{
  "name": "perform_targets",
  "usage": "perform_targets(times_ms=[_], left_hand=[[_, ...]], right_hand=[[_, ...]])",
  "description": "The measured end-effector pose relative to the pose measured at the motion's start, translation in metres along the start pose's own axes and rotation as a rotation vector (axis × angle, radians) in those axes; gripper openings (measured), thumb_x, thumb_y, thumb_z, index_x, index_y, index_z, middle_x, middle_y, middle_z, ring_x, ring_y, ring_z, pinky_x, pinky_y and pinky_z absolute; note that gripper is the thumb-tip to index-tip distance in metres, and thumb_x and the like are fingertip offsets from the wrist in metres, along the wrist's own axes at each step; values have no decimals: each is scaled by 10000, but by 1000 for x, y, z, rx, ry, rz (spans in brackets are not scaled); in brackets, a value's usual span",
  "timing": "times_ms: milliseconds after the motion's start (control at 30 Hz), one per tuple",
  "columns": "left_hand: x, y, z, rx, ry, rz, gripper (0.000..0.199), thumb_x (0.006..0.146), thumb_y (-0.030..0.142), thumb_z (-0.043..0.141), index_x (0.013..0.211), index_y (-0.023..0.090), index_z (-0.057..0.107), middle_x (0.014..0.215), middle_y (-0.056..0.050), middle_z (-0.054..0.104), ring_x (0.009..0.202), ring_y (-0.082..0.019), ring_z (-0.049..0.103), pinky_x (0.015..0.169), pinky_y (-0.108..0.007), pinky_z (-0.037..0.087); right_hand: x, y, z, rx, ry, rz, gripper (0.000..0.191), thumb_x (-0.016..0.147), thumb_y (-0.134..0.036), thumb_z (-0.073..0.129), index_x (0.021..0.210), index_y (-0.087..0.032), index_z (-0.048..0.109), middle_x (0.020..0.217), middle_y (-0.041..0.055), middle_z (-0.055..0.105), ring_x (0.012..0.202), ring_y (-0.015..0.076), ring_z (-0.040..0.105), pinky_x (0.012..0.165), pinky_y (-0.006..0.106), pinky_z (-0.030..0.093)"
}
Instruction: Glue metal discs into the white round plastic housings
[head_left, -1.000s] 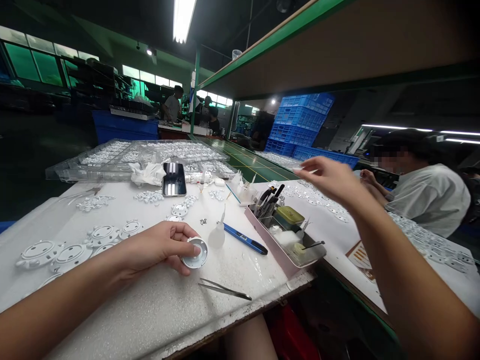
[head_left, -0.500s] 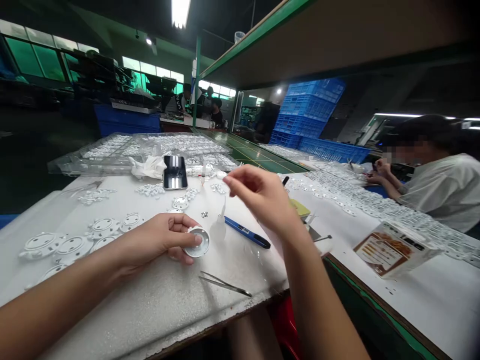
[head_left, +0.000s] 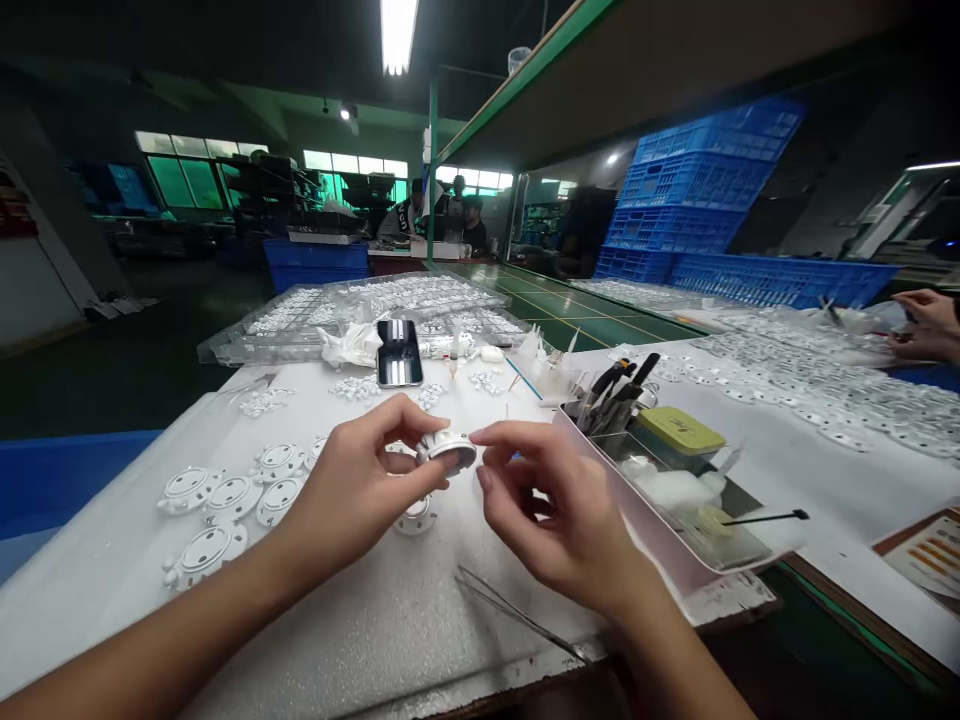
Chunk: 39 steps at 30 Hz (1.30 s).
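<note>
The person's left hand (head_left: 360, 480) clamps its fingers on a round white plastic part (head_left: 451, 452), held tilted above the white-covered counter (head_left: 330, 640). The right hand (head_left: 551, 500) is beside it, thumb and index finger slightly apart.

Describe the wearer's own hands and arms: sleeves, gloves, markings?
Left hand and right hand: no gloves. Forearms without sleeves as far as visible. No watch, bracelet or ring to be seen, no cables or markings either.

Ceiling tube light (head_left: 398, 36) lit | windows (head_left: 356, 164) green-tinted | blue crates (head_left: 684, 185) stacked
</note>
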<state>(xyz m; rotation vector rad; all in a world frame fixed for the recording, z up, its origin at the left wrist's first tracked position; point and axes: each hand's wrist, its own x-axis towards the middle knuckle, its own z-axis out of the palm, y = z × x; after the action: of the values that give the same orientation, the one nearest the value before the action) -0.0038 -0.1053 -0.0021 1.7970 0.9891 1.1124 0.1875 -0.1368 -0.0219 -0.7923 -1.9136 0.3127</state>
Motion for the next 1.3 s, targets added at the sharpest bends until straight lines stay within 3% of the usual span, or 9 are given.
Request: perform_targets(times_ms=[167, 333, 467, 567, 733, 867, 967, 1133, 1300], left_hand=[[1, 3, -1, -237, -49, -115, 243, 763, 278, 776, 868, 190, 575, 859, 24, 638, 752, -136, 680, 646, -227, 575], [2, 2, -1, -281, -221, -195, 239, 758, 269, 790, 847, 189, 582, 882, 11, 643, 759, -126, 662, 657, -229, 546], [9, 3, -11, -233, -345, -278, 259, 759, 306, 791, 924, 202, 619, 921, -18, 674, 863, -177, 667, 745, -280, 548], [15, 7, -23, -112, -425, -303, 350, 796, 394, 742, 1096, 242, 646, 1115, -61, 676, 1046, -243, 643, 871, -332, 538], [37, 5, -26, 173, -270, -392, 481, 875, 573, 542, 1211, 241, 632, 1272, -92, 638, 1146, -274, 621, 967, -368, 520], [73, -14, -13, 543, -252, -279, 416, 852, 500, 583, 1130, 202, 668, 1152, -103, 685, 959, -273, 681, 869, -414, 547], [106, -28, 0, 708, -229, -164, 286, 865, 372, 628, 1059, 165, 670, 1115, -105, 672, 1007, -245, 632, 908, -423, 512], [145, -50, 21, 865, -208, -92, 233, 920, 336, 593, 1050, 146, 634, 1079, -74, 647, 963, -210, 630, 856, -418, 532], [161, -65, 43, 888, -249, 14, 234, 921, 319, 595, 1078, 150, 628, 1122, -81, 638, 996, -215, 624, 876, -429, 528]], right_hand=[[-14, 14, 10, 105, -104, 181, 460, 937, -187, 499, 1338, -274, 292, 714, -77, 478, 540, 64, 446, 504, 173, 361], [-14, 9, 8, 60, -281, 287, 177, 964, -308, 491, 1108, -212, 530, 667, -50, 522, 554, 90, 478, 519, 207, 345], [-15, 13, 9, 59, -223, 269, 165, 966, -235, 437, 1077, -198, 553, 617, -50, 520, 515, 104, 481, 523, 216, 359], [-16, 19, 12, -35, -187, 219, 218, 932, -170, 444, 1124, -172, 547, 709, -7, 603, 602, 133, 562, 579, 229, 407], [-17, 23, 14, -114, -248, 20, 266, 929, -153, 434, 1171, -132, 542, 968, 83, 685, 808, 181, 652, 689, 258, 465], [-18, 26, 15, -185, -206, -101, 206, 903, -161, 474, 1084, -124, 564, 797, 40, 663, 650, 160, 610, 571, 242, 417], [-19, 28, 14, -206, -182, -123, 153, 879, -160, 488, 1008, -139, 567, 753, 28, 636, 635, 165, 595, 556, 248, 398], [-19, 30, 15, -240, -138, -156, 197, 863, -161, 476, 1048, -145, 544, 785, 26, 642, 653, 160, 593, 578, 247, 411], [-20, 31, 18, -264, -134, -184, 143, 865, -164, 464, 991, -163, 530, 778, 21, 629, 653, 159, 590, 563, 248, 401]])
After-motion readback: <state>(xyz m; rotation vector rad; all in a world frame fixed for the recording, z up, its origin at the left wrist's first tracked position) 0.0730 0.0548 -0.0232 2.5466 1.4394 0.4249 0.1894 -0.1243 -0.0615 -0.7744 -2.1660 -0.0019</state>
